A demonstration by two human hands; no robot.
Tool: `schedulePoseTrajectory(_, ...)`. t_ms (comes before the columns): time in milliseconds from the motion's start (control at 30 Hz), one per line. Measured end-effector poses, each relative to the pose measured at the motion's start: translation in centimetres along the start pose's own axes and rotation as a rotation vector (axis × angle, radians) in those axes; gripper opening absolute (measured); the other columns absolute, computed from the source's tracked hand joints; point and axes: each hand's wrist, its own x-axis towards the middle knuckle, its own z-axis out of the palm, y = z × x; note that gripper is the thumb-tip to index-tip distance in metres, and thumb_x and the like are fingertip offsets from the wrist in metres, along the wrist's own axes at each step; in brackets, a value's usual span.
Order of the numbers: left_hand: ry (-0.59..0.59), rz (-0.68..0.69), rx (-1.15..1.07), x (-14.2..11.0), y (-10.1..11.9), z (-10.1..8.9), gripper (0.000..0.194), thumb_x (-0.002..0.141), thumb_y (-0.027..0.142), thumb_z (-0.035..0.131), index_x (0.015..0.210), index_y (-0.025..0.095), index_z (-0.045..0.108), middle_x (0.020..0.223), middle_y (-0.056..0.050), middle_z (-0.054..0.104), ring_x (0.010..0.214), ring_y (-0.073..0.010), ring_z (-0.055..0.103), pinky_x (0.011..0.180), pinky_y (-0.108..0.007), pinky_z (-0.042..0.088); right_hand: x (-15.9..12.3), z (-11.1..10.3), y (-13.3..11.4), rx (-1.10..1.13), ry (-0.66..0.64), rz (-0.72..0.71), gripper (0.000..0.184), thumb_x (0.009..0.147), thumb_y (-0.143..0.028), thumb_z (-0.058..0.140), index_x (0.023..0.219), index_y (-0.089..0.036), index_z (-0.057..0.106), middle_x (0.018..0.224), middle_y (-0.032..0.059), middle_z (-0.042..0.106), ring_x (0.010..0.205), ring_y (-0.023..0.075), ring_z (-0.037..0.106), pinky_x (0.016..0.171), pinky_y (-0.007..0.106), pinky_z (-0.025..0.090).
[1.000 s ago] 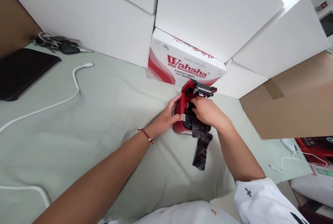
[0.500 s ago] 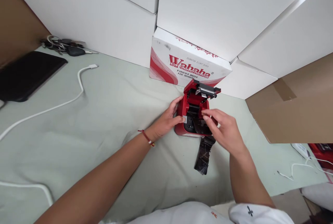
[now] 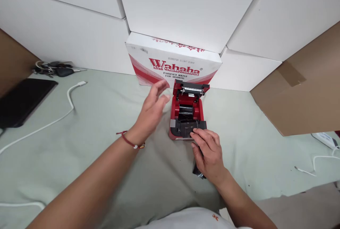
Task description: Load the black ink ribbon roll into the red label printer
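A small red and black printer (image 3: 174,133) stands on the cloth with its lid (image 3: 190,86) tipped up. Inside sits a roll of shiny black ribbon (image 3: 186,109), and its black film runs over the front edge. The loose tail of the film (image 3: 198,173) hangs down in front, partly behind my right hand (image 3: 209,152). My right fingers and thumb close on the film at the printer's front right edge. Left of the raised lid, my left hand (image 3: 152,106) is in the air, fingers and thumb apart, holding nothing.
Right behind the printer stands a white and red Wahaha water carton (image 3: 172,62), against white boxes (image 3: 172,5). A brown carton (image 3: 297,94) borders the right side. Keys (image 3: 55,68), a dark flat device (image 3: 26,98) and a white cable (image 3: 70,98) lie at left.
My left hand has let go of the printer's left side and risen beside the lid. My right hand has moved from inside the printer to the film at its front edge.
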Motion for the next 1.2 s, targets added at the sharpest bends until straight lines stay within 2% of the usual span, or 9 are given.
schedulePoseTrajectory(233, -0.086, 0.041, -0.006, 3.3, 1.2, 1.1, 0.049, 0.107, 0.058, 0.055, 0.140, 0.024, 0.068, 0.157, -0.011, 0.067, 0.150, -0.0308, 0.059, 0.132, -0.055, 0.042, -0.8, 0.1, 0.2, 0.052, -0.021, -0.007, 0.060, 0.103, -0.006, 0.058, 0.160, -0.025, 0.057, 0.143, 0.0114, 0.074, 0.129, 0.0277, 0.066, 0.111, 0.050, 0.059)
schedulePoseTrajectory(333, -0.076, 0.108, -0.012, 1.9, -0.1, 0.9, 0.052, 0.109, 0.064, 0.049, 0.132, 0.024, 0.073, 0.144, -0.010, 0.075, 0.140, -0.0298, 0.066, 0.126, -0.054, 0.049, -0.8, 0.0, 0.2, 0.073, -0.039, -0.014, 0.063, 0.104, -0.006, 0.057, 0.163, -0.025, 0.054, 0.145, 0.0106, 0.074, 0.131, 0.0271, 0.065, 0.113, 0.049, 0.059)
schedulePoseTrajectory(467, -0.091, 0.252, 0.039, -1.7, -2.4, -0.2, 0.054, 0.114, 0.057, 0.040, 0.105, 0.026, 0.083, 0.121, -0.008, 0.084, 0.136, -0.0297, 0.070, 0.129, -0.056, 0.044, -0.8, -0.2, 0.2, 0.090, -0.043, 0.005, 0.067, 0.104, -0.006, 0.057, 0.166, -0.028, 0.050, 0.143, 0.0096, 0.076, 0.132, 0.0266, 0.067, 0.113, 0.049, 0.059)
schedulePoseTrajectory(600, -0.117, 0.350, 0.195, -4.4, -3.9, -1.1, 0.045, 0.113, 0.053, 0.046, 0.105, 0.028, 0.083, 0.123, -0.008, 0.085, 0.135, -0.0316, 0.072, 0.128, -0.062, 0.043, -1.0, -0.2, 0.1, 0.102, -0.034, 0.009, 0.069, 0.103, -0.005, 0.057, 0.167, -0.028, 0.050, 0.141, 0.0093, 0.077, 0.132, 0.0265, 0.068, 0.114, 0.049, 0.059)
schedulePoseTrajectory(900, -0.271, 0.307, 0.305, -3.4, -2.9, -1.9, 0.021, 0.095, 0.049, 0.074, 0.104, 0.030, 0.076, 0.129, -0.009, 0.081, 0.137, -0.0359, 0.067, 0.134, -0.064, 0.031, -1.3, 0.2, 0.3, 0.076, -0.009, 0.007, 0.068, 0.103, -0.005, 0.057, 0.165, -0.031, 0.052, 0.141, 0.0094, 0.075, 0.130, 0.0285, 0.068, 0.109, 0.052, 0.061)
schedulePoseTrajectory(967, -0.298, 0.273, 0.224, -2.9, -3.2, -1.9, 0.032, 0.092, 0.049, 0.078, 0.120, 0.032, 0.075, 0.148, -0.008, 0.072, 0.155, -0.0357, 0.052, 0.139, -0.062, 0.023, -1.2, 0.2, 0.3, 0.070, -0.011, 0.003, 0.068, 0.103, -0.004, 0.058, 0.165, -0.030, 0.053, 0.142, 0.0100, 0.075, 0.131, 0.0286, 0.067, 0.110, 0.052, 0.061)
schedulePoseTrajectory(1067, -0.319, 0.171, 0.028, -2.7, -4.2, -1.9, 0.083, 0.087, 0.047, 0.085, 0.162, 0.043, 0.049, 0.186, 0.001, 0.027, 0.177, -0.0315, 0.008, 0.144, -0.056, 0.007, -1.2, 0.1, 0.3, 0.064, -0.030, 0.011, 0.068, 0.103, -0.004, 0.057, 0.165, -0.029, 0.052, 0.144, 0.0105, 0.074, 0.132, 0.0292, 0.066, 0.110, 0.054, 0.060)
schedulePoseTrajectory(1133, -0.349, 0.088, -0.087, -3.0, -5.0, -1.8, 0.104, 0.089, 0.044, 0.085, 0.173, 0.049, 0.025, 0.191, 0.007, 0.002, 0.178, -0.0275, -0.008, 0.144, -0.053, -0.001, -1.3, 0.1, 0.2, 0.056, -0.040, 0.020, 0.069, 0.103, -0.004, 0.056, 0.166, -0.031, 0.051, 0.144, 0.0102, 0.074, 0.132, 0.0297, 0.067, 0.110, 0.055, 0.060)
schedulePoseTrajectory(1200, -0.382, 0.016, -0.138, -3.3, -5.9, -1.7, 0.110, 0.092, 0.042, 0.083, 0.176, 0.051, 0.012, 0.191, 0.008, -0.008, 0.177, -0.0252, -0.012, 0.144, -0.051, -0.004, -1.4, 0.0, 0.1, 0.045, -0.046, 0.023, 0.069, 0.103, -0.004, 0.056, 0.166, -0.032, 0.052, 0.144, 0.0101, 0.074, 0.131, 0.0297, 0.067, 0.109, 0.055, 0.060)
